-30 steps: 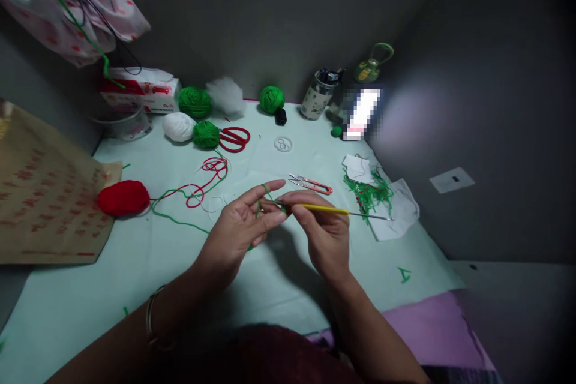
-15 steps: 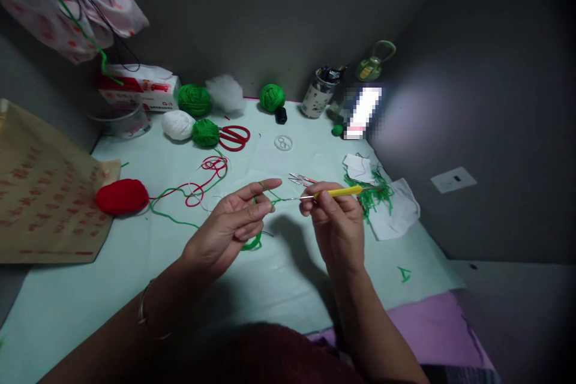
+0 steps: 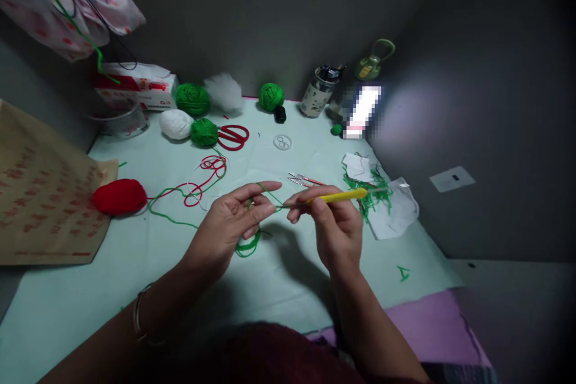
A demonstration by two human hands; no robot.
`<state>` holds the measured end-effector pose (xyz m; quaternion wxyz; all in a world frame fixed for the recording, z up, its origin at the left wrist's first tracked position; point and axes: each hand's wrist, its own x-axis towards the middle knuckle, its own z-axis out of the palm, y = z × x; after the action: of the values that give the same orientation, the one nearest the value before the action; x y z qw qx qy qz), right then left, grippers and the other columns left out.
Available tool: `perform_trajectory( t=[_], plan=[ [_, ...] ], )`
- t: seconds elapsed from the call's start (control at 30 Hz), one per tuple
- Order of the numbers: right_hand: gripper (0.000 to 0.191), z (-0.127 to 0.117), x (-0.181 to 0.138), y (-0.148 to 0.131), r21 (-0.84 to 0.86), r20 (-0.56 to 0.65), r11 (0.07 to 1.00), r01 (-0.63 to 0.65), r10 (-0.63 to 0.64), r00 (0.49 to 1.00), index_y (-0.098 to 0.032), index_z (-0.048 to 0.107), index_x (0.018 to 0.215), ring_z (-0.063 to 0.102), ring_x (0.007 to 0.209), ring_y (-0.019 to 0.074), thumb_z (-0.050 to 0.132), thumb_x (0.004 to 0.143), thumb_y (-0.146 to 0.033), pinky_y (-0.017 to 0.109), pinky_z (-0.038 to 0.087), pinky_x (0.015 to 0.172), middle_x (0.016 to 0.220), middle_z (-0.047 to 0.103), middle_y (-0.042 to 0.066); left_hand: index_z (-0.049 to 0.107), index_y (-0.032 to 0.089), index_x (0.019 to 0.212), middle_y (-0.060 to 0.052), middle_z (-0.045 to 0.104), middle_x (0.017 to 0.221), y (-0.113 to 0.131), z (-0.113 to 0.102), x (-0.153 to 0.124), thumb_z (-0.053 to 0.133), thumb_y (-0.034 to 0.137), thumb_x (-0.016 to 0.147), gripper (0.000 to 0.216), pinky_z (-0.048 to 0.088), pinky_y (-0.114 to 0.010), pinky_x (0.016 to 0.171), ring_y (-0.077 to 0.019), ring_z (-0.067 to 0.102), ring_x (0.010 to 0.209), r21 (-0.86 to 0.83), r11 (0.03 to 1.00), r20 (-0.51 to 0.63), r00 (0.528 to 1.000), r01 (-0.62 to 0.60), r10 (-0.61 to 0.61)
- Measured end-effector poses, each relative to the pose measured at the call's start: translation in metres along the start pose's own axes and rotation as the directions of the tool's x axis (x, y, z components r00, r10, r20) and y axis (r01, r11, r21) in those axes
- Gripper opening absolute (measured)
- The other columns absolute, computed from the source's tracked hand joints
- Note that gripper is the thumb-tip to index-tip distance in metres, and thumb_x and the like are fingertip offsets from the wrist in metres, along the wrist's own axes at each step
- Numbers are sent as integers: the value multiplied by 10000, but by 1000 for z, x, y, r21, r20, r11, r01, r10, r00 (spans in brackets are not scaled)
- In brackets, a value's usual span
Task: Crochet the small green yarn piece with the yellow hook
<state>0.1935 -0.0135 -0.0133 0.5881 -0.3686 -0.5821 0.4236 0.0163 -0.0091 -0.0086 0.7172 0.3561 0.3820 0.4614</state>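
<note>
My left hand (image 3: 234, 222) pinches green yarn (image 3: 272, 194) between thumb and fingers, and a strand runs up over its raised index finger. In my right hand (image 3: 335, 222) is a crochet hook with a yellow handle (image 3: 342, 197), gripped like a pen. Its metal tip meets the yarn right at my left thumb; the exact loop there is too small to make out. Loops of the green yarn (image 3: 247, 246) hang below my left hand near the table. Just behind my right hand lie small thread snips (image 3: 303, 180).
On the left are a red yarn ball (image 3: 119, 197), tangled red and green strands and a paper bag (image 3: 49, 192). Along the back stand green yarn balls (image 3: 271, 96), a white ball (image 3: 176, 125), red-handled scissors (image 3: 234, 138) and a pen holder (image 3: 316, 96). Green scraps (image 3: 378, 189) lie right.
My right hand has moved slightly left, bringing the hook's tip up against my left fingertips. The hook has tilted, and the yarn between the hands has drawn closer together.
</note>
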Motion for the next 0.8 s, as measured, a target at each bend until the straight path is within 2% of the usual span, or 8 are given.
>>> perform_trajectory(
  t=[0.07,0.17,0.23,0.37,0.47,0.6,0.73,0.8],
  plan=[
    [195,1,-5,0,-276,71,939,207,-195,978,-232,677,1088,704,780,162,523,992,-161,335,602,701,957,741,52,744,269,1179,40,559,818,-2,2,-1,799,236,833,352,199,-169,441,15,352,478,-17,1000,-1,1000,-10,9],
    [301,2,-12,2,-582,291,627,518,-433,853,-221,675,1195,709,934,203,598,936,-88,351,611,758,1027,741,97,697,265,1261,42,564,801,-4,4,-1,793,214,835,439,208,-159,435,8,344,477,-95,995,25,1000,11,-8],
    [320,3,-14,2,-635,312,542,550,-472,825,-215,688,1206,698,978,209,622,923,-82,346,610,775,1060,729,113,692,225,1262,60,523,724,-4,5,0,785,208,842,431,196,-153,427,12,293,454,-184,980,70,996,74,-62],
    [252,5,-9,-1,-355,5,885,300,-320,948,-254,712,1105,672,801,166,542,975,-120,340,591,701,910,702,41,724,148,1182,99,409,616,-1,6,1,759,170,860,325,197,-143,427,17,211,434,-293,945,90,988,148,-126],
    [201,7,-3,0,-87,-56,988,130,-135,989,-258,731,1014,638,703,140,551,986,-175,315,560,621,901,695,23,733,192,1177,78,479,690,-1,8,0,784,170,838,344,177,-144,416,29,247,434,-249,964,56,995,93,-81],
    [244,9,-4,3,-226,10,955,191,-194,981,-269,732,1081,688,858,165,585,960,-116,333,588,730,987,742,37,731,229,1203,37,562,822,-6,11,-1,816,181,807,408,171,-148,407,30,296,456,-177,982,51,997,70,-61],
    [363,6,-11,3,-562,193,707,430,-394,899,-269,716,1187,696,988,205,648,899,-57,363,598,807,1074,742,77,716,199,1244,51,521,727,-8,10,0,804,184,815,437,175,-151,410,21,271,440,-244,963,87,992,112,-94],
    [339,3,-11,2,-563,170,711,422,-400,900,-267,730,1162,691,978,208,653,898,-68,365,592,803,1064,738,77,731,164,1218,60,487,683,-7,8,1,777,174,835,386,173,-150,409,22,226,430,-303,939,130,983,162,-127]
  ],
)
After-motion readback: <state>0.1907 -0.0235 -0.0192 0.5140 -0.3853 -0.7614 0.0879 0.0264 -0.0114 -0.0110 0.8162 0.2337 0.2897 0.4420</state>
